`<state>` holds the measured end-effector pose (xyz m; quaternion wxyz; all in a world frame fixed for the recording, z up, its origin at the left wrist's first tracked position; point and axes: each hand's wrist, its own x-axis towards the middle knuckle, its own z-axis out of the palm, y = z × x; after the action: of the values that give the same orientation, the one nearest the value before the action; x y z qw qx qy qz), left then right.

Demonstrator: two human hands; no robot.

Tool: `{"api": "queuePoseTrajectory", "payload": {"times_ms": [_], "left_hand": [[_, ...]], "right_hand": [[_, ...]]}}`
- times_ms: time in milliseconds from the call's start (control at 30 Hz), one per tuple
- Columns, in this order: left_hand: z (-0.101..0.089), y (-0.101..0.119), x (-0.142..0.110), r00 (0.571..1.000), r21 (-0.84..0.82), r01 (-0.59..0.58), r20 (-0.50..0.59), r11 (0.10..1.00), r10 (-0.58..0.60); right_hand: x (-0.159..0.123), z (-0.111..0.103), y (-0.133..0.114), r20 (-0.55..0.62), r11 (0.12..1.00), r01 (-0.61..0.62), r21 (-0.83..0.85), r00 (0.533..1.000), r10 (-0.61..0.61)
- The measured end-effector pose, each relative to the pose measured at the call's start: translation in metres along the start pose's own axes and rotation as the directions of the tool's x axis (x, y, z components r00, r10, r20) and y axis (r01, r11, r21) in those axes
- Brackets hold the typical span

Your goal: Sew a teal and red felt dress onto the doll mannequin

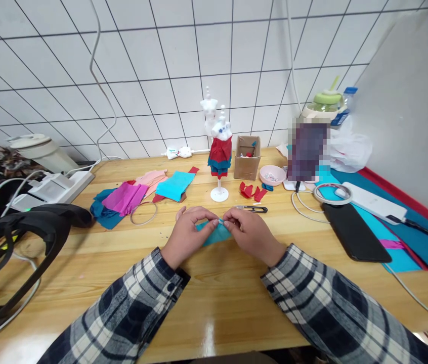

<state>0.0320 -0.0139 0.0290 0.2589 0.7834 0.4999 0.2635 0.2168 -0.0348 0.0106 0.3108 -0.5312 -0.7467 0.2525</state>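
Observation:
A small piece of turquoise crepe paper (217,235) is pinched along its upper edge between both hands, just above the wooden table (214,298). My left hand (191,231) grips it with thumb and forefinger from the left. My right hand (250,232) pinches the same edge close by, the two sets of fingertips almost meeting. Just beyond the right hand lies a pair of black-handled thread snips (254,209). Behind the hands stands a small white mannequin (221,130) on a round base, wearing a red and blue layered paper skirt (220,155).
Coloured paper sheets (126,198), a turquoise sheet (176,185) and a thin hoop (143,213) lie left. Red scraps (252,191), a cardboard box (247,157) and a pink bowl (272,175) stand behind. A black phone (354,231) and power strip (52,189) flank the workspace.

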Motion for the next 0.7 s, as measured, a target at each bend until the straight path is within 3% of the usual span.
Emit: {"api": "queuePoseTrajectory", "payload": {"times_ms": [167,633,700], "left_hand": [[0.0021,-0.0032,0.0007,1.000,-0.031,-0.011,-0.001,0.999,0.011],[0.0011,-0.0064,0.0011,0.998,-0.064,-0.055,0.015,0.996,0.056],[0.0025,-0.0070,0.0013,0.999,-0.062,-0.052,-0.012,0.997,0.051]], "right_hand": [[0.0010,-0.0016,0.0022,0.011,0.994,-0.020,0.112,1.000,0.019],[0.0009,0.0009,0.0027,0.083,0.989,-0.020,0.148,0.997,0.008],[0.0002,0.0012,0.0017,0.000,0.995,0.008,0.104,1.000,-0.008]]}}
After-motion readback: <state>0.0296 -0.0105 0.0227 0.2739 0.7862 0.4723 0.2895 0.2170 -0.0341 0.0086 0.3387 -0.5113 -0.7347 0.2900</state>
